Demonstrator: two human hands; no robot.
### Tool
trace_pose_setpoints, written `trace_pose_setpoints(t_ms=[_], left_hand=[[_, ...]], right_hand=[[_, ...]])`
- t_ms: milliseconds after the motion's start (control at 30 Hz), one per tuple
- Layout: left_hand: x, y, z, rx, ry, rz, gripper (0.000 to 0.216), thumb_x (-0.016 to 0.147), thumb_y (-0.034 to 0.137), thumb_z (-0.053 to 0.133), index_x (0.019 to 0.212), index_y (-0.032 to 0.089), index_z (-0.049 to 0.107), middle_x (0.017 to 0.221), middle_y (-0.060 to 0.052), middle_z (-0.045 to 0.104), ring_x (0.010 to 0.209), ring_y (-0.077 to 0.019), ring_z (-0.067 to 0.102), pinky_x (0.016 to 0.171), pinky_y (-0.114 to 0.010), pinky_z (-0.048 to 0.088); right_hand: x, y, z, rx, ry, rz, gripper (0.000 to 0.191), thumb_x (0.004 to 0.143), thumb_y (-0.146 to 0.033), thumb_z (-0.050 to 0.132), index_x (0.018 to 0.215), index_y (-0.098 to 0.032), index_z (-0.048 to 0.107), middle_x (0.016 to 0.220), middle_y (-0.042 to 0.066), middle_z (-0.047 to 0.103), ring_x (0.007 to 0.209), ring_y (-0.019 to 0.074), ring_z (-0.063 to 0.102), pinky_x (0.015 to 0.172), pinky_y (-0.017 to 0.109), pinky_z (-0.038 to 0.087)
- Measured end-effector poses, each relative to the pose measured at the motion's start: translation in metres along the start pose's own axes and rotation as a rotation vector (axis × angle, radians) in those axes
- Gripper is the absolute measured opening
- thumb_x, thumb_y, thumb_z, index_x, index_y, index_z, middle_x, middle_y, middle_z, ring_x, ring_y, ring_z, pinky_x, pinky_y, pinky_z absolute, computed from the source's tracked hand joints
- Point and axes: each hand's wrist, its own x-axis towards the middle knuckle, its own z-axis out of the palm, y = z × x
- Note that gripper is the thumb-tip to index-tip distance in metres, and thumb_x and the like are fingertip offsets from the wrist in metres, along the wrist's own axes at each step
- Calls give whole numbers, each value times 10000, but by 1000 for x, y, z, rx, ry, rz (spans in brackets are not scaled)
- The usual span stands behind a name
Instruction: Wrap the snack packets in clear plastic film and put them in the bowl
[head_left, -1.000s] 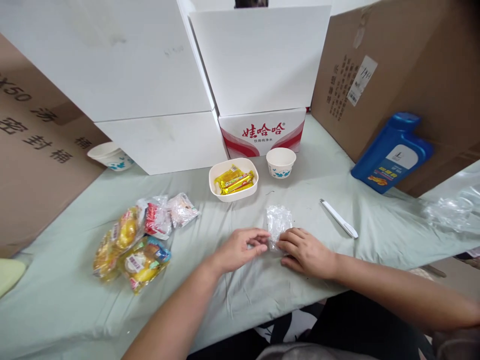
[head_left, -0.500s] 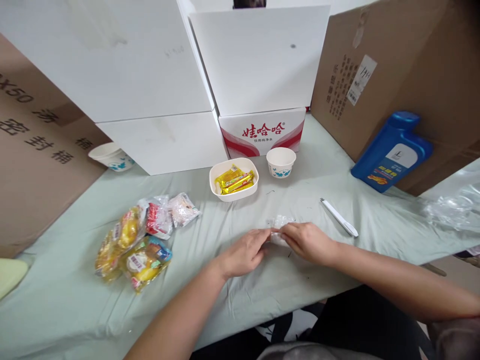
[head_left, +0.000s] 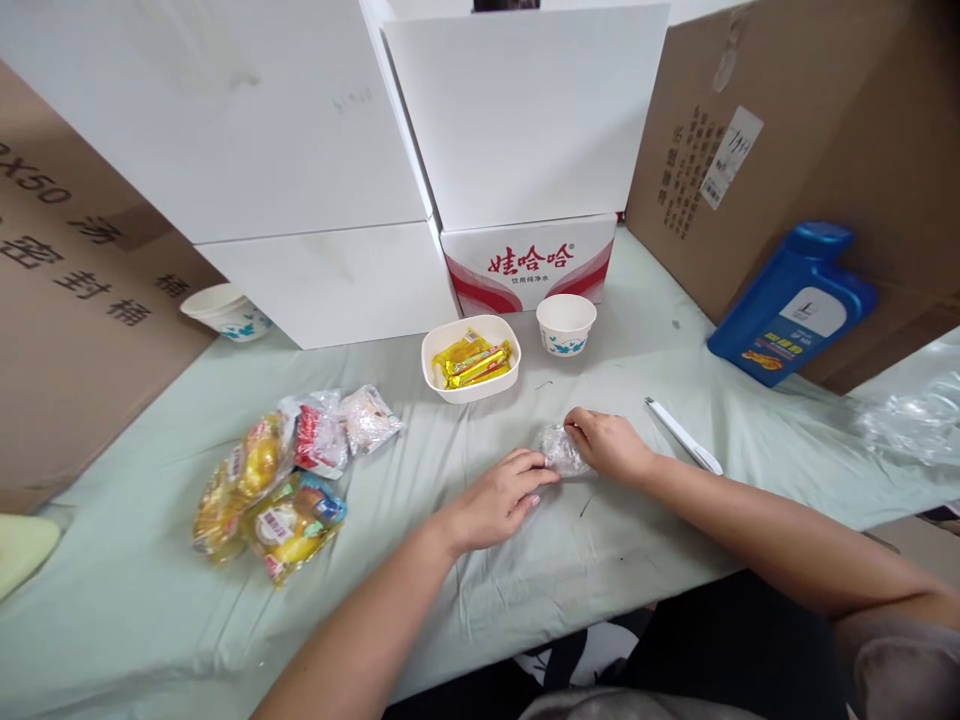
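Observation:
My right hand (head_left: 611,445) is closed on a crumpled clear plastic wrapper (head_left: 561,452) lying on the pale green cloth (head_left: 480,590). My left hand (head_left: 499,500) rests just to its left, fingers curled loosely, its fingertips close to the wrapper's edge; whether they touch it I cannot tell. A white rounded dish (head_left: 471,357) with yellow-wrapped bars sits behind my hands. A small paper cup (head_left: 565,324) stands to the right of the dish.
A heap of packaged snacks (head_left: 281,480) lies at the left. A white pen-like tool (head_left: 684,436) and a blue bottle (head_left: 791,303) are at the right. White boxes (head_left: 315,170) and brown cartons (head_left: 787,130) wall the back. Another paper cup (head_left: 223,310) stands far left. Clear plastic (head_left: 911,415) lies at the right edge.
The flat wrapper has been bunched into a small wad. My right hand moved forward and away from me with it, while my left hand stayed nearly in place.

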Motion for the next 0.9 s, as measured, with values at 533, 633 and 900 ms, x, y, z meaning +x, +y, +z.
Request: trace_pose_setpoints(t_ms=[533,633,900], left_hand=[[3,-1,13,264,139,-99,361,839,127,591,1191,207,607,1151,-94,584,1118,-265,513,991,-485,479],[2,-1,9,215,192,-59,287,844,119,566,1108,207,635,1117,-84,618,1104,-247,538,978,-444,487],[-4,-14,-1,117,403,-186,194,864,147,495,998,183,631,1027,-74,681,995,-207,635,899,-378,523]], right_hand=[[6,1,1,-67,225,-263,347,999,-299,370,1127,-113,633,1184,184,631,1142,280,556,950,400,433],[-7,3,17,12,197,-532,596,981,-481,395,1384,-49,472,1448,227,455,1391,319,337,1099,490,325],[-14,-3,35,58,-87,-486,787,950,-542,435,1516,-25,259,1582,234,182,1482,343,101,1176,557,166]])
